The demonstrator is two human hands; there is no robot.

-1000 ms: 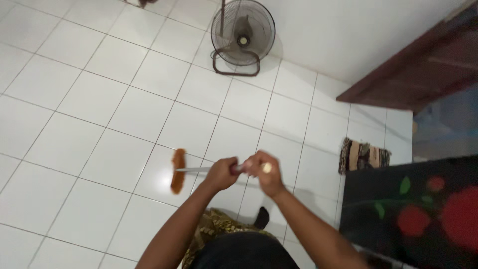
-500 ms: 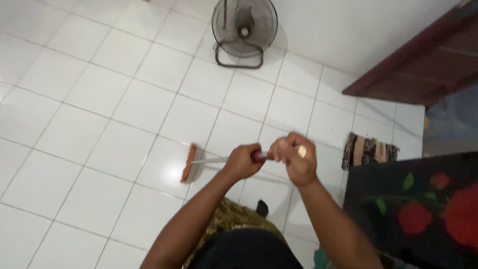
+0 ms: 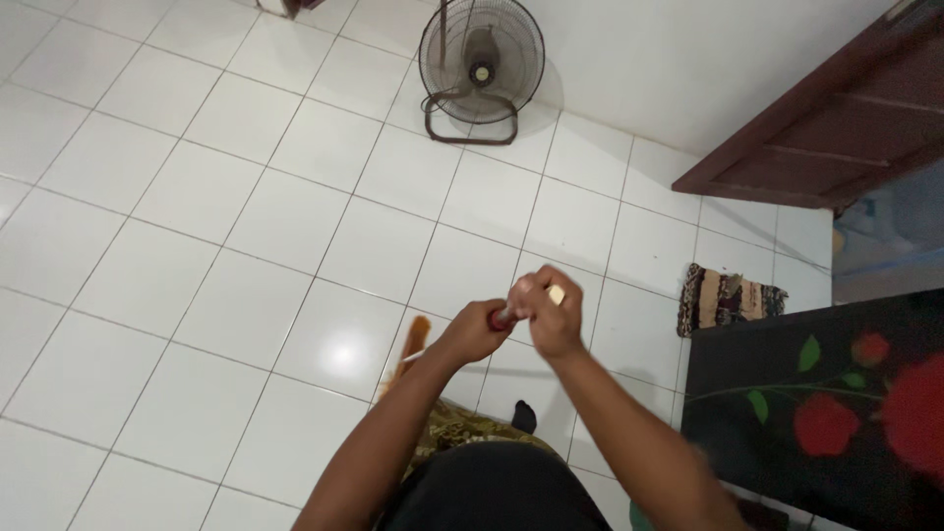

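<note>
1. The left hand (image 3: 474, 334) is wrapped tight around the thin metal handle of a broom (image 3: 418, 349), its fingers curled shut over the shaft just below the red grip end.
2. The broom's orange-brown bristle head (image 3: 413, 339) rests on the white tiled floor (image 3: 246, 226), just left of the left forearm and close in front of the person's body; part of the head is hidden behind that forearm.
3. The right hand (image 3: 549, 313) is closed over the red top end of the handle, touching the left hand, with a pale ring showing on one finger (image 3: 557, 294).
4. Both forearms reach up from the bottom edge and meet at the handle, above a patterned green-and-gold garment (image 3: 462, 431) and a dark foot (image 3: 525, 416) on the tiles.
5. A round wire-caged floor fan on a bent tube stand (image 3: 480, 61) sits at the far edge of the floor near the white wall (image 3: 708, 59), well apart from the hands.
6. A small striped woven mat (image 3: 726, 297) lies on the tiles to the right of the hands.
7. A dark brown wooden door (image 3: 836, 128) stands at the upper right.
8. A black cloth printed with red flowers and green leaves (image 3: 826, 403) fills the lower right corner, just beside the mat.
</note>
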